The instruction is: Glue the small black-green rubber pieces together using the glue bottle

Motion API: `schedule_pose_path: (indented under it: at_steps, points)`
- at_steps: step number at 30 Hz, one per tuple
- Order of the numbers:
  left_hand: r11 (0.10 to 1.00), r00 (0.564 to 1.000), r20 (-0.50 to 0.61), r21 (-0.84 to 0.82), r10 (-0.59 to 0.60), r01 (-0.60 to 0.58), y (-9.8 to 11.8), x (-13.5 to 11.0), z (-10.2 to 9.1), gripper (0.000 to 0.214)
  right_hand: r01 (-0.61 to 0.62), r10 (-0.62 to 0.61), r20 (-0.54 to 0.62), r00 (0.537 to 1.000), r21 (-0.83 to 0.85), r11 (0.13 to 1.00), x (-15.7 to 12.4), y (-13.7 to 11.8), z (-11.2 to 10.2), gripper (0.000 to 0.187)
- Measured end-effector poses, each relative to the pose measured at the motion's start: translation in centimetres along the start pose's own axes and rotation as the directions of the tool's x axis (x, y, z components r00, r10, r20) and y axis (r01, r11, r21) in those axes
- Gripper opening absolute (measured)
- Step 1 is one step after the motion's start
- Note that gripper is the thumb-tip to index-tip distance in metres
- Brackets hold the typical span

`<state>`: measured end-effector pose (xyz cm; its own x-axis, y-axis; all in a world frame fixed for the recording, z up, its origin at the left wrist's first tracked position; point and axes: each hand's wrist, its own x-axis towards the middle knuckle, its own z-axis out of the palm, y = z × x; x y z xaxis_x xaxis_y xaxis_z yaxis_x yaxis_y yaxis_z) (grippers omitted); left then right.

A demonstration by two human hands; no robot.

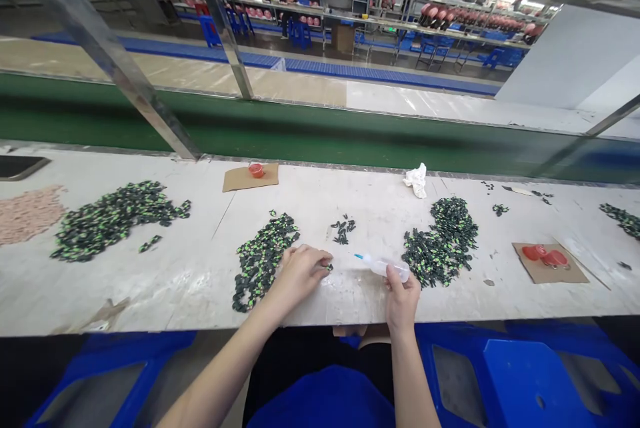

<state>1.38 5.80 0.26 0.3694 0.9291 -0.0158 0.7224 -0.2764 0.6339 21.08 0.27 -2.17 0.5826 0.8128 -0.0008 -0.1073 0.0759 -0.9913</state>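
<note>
My left hand [301, 273] is closed in a pinch beside a pile of small dark pieces with green marks [265, 255]. A small black-and-green piece [329, 267] shows at its fingertips, just over the worktable. In my right hand [403, 298] is a translucent squeeze bottle [383, 266], lying nearly level. Its thin blue tip points left toward my left hand, a short gap away. A few loose dark pieces [343, 231] lie beyond, between the hands. Another pile of green-marked pieces [440, 241] lies right of the bottle.
Red cups [256, 170] sit on cardboard at the back left, and more red cups [554, 258] on cardboard [535, 271] at right. A crumpled white tissue [417, 181] lies near the green conveyor belt [310, 135]. A metal post [165, 125] rises at left.
</note>
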Motion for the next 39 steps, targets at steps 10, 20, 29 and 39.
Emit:
schedule_pose_path:
  at_steps: [10, 20, 29, 39]
  points:
    - [0.971, 0.938, -0.286, -0.190, -0.197, 0.146, 0.5, -2.2, 2.6, 0.011, 0.056, -0.034, 0.089, 0.995, -0.257, 0.965, -2.2, -1.0, 1.7, 0.037]
    - [0.964, 0.929, -0.291, -0.199, -0.228, 0.175, 0.6, -2.3, 2.7, 0.009, 0.028, 0.009, 0.114, 0.993, -0.319, 0.947, -2.0, -1.0, 2.1, 0.039]
    - [0.962, 0.926, -0.294, -0.203, -0.239, 0.184, 0.7, -2.3, 2.6, 0.009, -0.002, 0.042, 0.115, 0.993, -0.328, 0.945, -2.1, -0.8, 2.2, 0.041]
    - [0.962, 0.922, -0.304, -0.202, -0.242, 0.186, 0.5, -2.3, 2.8, 0.008, 0.010, 0.015, 0.084, 0.996, -0.300, 0.954, -2.2, -1.0, 2.3, 0.041]
